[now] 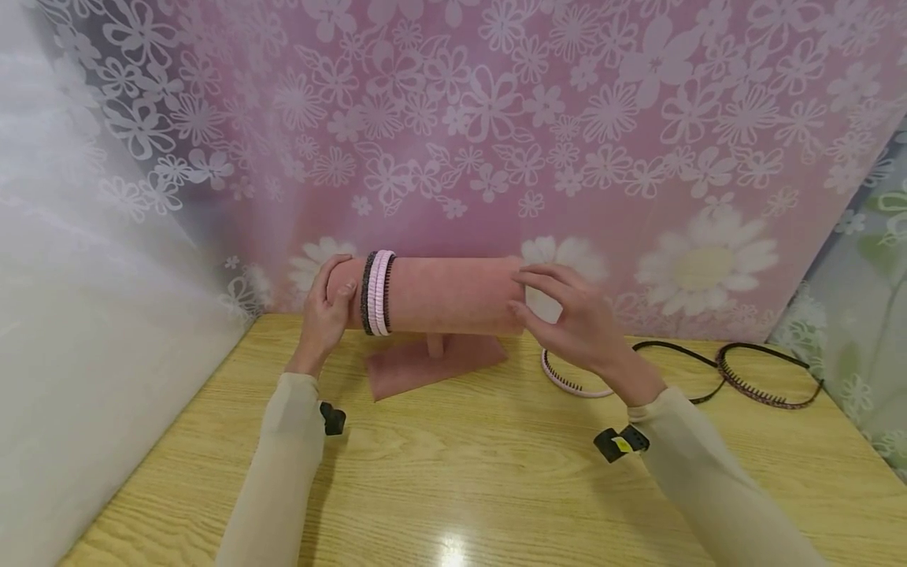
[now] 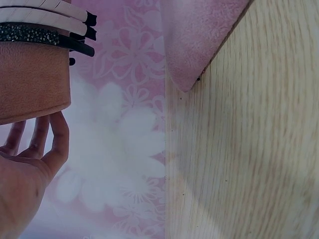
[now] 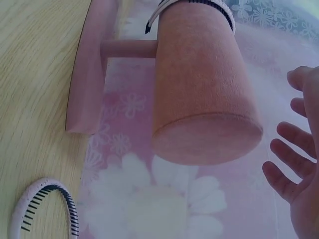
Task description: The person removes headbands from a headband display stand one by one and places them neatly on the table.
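A pink velvety headband stand [image 1: 453, 295] has a horizontal roll on a short post and flat base. Its left end is gripped by my left hand [image 1: 324, 311], thumb in front and fingers over the top. In the left wrist view, that hand's fingertips [image 2: 59, 119] meet the roll's end. Near this end the roll carries a glittery black headband [image 2: 30, 34] and pale pink ruched headbands [image 1: 381, 293] side by side. At the roll's right end is my right hand [image 1: 574, 315], fingers loosely bent; the right wrist view shows it [image 3: 301, 159] apart from the roll, holding nothing.
On the wooden table [image 1: 453, 457] at right lie a pale pink toothed headband [image 3: 37, 191], a black headband [image 1: 673, 346] and a dark patterned toothed headband [image 1: 765, 394]. A pink flowered curtain [image 1: 453, 118] hangs close behind the stand. A white wall [image 1: 85, 315] borders the left.
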{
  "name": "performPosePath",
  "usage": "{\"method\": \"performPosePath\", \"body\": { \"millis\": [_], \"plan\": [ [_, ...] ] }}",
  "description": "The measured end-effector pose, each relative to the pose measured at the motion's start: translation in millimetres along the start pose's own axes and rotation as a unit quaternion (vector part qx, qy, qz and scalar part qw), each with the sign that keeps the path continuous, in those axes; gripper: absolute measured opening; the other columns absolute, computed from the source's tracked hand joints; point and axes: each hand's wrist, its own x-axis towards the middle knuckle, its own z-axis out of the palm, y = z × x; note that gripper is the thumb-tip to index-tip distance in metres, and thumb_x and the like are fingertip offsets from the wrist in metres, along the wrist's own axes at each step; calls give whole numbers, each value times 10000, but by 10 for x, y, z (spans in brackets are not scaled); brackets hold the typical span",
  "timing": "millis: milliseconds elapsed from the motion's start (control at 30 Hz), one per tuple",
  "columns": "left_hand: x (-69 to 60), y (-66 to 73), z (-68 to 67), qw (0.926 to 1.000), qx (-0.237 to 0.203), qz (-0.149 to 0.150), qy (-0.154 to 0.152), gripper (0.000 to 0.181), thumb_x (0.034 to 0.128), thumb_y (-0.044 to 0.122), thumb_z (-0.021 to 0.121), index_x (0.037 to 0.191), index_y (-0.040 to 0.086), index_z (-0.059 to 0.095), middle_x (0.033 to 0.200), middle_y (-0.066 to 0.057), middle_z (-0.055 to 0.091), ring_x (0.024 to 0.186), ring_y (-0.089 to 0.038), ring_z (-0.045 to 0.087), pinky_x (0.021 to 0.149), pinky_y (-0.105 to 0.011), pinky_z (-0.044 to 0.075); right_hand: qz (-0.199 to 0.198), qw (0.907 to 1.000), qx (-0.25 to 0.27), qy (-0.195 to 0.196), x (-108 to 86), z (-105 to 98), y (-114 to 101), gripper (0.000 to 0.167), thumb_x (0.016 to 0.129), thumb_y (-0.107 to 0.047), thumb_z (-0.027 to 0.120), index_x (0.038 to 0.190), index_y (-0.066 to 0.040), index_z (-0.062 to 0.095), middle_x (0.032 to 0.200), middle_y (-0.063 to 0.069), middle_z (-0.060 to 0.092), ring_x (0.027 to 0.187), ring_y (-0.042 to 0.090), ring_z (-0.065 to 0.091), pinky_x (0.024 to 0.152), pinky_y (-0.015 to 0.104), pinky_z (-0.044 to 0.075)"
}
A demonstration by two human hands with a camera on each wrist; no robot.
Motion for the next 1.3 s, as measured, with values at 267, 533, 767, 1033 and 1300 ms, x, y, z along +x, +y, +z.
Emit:
{"method": "performPosePath", "body": {
  "millis": [267, 533, 767, 1033, 1300],
  "plan": [
    [0, 1, 2, 10000, -27, 52, 14, 508, 1031, 475, 553, 1477, 236, 515, 1464, -62, 568, 1214, -327, 581, 1024, -566, 443, -199, 9995, 247, -79, 103, 127, -38, 376, 861, -127, 808, 1208, -5, 729, 1275, 165, 692, 1233, 321, 625, 1043, 470, 495],
    [3, -8, 10, 10000, -52, 8, 6, 492, 1034, 426, 560, 1484, 234, 507, 1478, -68, 558, 1222, -329, 579, 1033, -572, 437, -433, 9986, 134, -254, 187, 221, -85, 405, 863, -161, 809, 1222, 3, 719, 1292, 182, 674, 1247, 361, 608, 1078, 488, 469],
    [7, -7, 9, 10000, -13, -14, 48, 476, 1038, 380, 558, 1483, 217, 507, 1472, -87, 560, 1214, -341, 576, 1035, -575, 431, -646, 9976, -123, -221, 278, 323, -110, 439, 866, -221, 806, 1236, -3, 714, 1263, 198, 687, 1212, 354, 629, 1081, 478, 473],
    [5, 8, 15, 9999, -90, -80, 31, 476, 1038, 288, 547, 1495, 163, 492, 1496, -160, 526, 1216, -410, 555, 1035, -609, 414, -743, 9968, -156, -239, 400, 513, -164, 457, 862, -269, 806, 1246, -37, 719, 1233, 167, 702, 1169, 323, 643, 1041, 470, 473],
    [0, -14, 2, 10000, -63, -8, 13, 470, 1037, 393, 559, 1480, 245, 510, 1456, -65, 567, 1165, -322, 590, 993, -549, 452, -964, 9923, -687, -359, 554, 674, -267, 526, 862, -386, 792, 1293, -97, 702, 1236, 130, 709, 1142, 280, 684, 1013, 416, 526]
  ]
}}
